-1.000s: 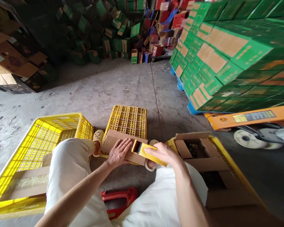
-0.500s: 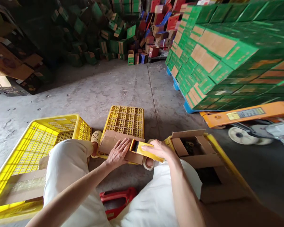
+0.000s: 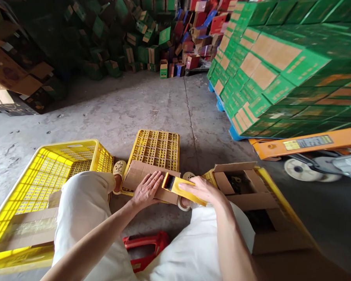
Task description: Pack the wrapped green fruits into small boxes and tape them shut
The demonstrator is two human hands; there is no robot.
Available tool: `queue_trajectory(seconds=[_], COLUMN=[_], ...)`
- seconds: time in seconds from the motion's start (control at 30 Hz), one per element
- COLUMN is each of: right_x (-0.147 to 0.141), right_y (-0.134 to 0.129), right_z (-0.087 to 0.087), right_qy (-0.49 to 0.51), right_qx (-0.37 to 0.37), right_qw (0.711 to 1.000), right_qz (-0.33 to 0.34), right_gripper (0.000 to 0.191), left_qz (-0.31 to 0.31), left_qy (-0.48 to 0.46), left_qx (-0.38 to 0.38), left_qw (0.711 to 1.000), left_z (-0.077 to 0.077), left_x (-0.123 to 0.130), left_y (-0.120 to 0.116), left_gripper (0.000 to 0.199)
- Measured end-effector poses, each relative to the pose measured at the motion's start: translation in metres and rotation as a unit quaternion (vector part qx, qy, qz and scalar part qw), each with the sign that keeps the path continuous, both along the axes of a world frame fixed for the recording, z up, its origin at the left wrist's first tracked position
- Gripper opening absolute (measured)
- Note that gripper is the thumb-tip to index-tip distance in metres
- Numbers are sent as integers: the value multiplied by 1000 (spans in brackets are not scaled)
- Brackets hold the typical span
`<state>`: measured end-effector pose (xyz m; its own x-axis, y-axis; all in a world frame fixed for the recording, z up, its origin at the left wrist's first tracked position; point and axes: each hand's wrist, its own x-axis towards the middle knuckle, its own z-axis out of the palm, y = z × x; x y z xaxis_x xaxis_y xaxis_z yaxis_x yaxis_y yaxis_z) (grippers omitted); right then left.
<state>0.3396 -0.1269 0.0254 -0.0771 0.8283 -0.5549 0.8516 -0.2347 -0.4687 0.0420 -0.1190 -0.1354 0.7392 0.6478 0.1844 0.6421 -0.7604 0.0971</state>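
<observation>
My left hand (image 3: 148,190) lies flat, fingers stretched out, on a flat closed cardboard box (image 3: 137,175). The box rests across the near end of an upturned yellow plastic crate (image 3: 156,146) between my feet. In my right hand (image 3: 203,189) is a yellow tape dispenser (image 3: 178,185) with a dark front end. Its front end is over the right part of the box, just beside my left fingertips; whether it touches the cardboard I cannot tell.
At left, a yellow crate (image 3: 41,156) holds a taped cardboard box (image 3: 27,230). Open cardboard boxes (image 3: 269,199) stand at my right. A red plastic object (image 3: 146,248) is between my legs. Beyond are an orange pallet jack (image 3: 295,143) and stacked green cartons (image 3: 280,70).
My right hand and the tape dispenser have shifted slightly right. My left hand stays flat on the box. The view has turned a little.
</observation>
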Motion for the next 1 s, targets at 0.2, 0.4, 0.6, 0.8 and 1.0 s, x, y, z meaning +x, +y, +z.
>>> queue_trajectory(seconds=[0.2, 0.4, 0.6, 0.8, 1.0], right_x=[6, 2, 1, -5, -25], right_y=[-1, 0, -1, 3, 7], right_z=[4, 6, 1, -5, -11], right_qy=[-2, -3, 2, 13, 4], right_qx=[-12, -17, -20, -19, -5], right_qw=[1000, 1000, 1000, 1000, 1000], right_qz=[2, -10, -10, -6, 12], right_gripper=[42, 39, 43, 41, 43], left_qz=[6, 4, -24, -29, -30], left_qy=[-7, -6, -11, -16, -12], left_qx=[-2, 7, 0, 10, 14], left_qw=[1000, 1000, 1000, 999, 999], left_z=[0, 1, 5, 7, 7], left_x=[2, 1, -6, -16, -46], left_y=[0, -1, 4, 11, 20], left_gripper=[123, 122, 115, 107, 99])
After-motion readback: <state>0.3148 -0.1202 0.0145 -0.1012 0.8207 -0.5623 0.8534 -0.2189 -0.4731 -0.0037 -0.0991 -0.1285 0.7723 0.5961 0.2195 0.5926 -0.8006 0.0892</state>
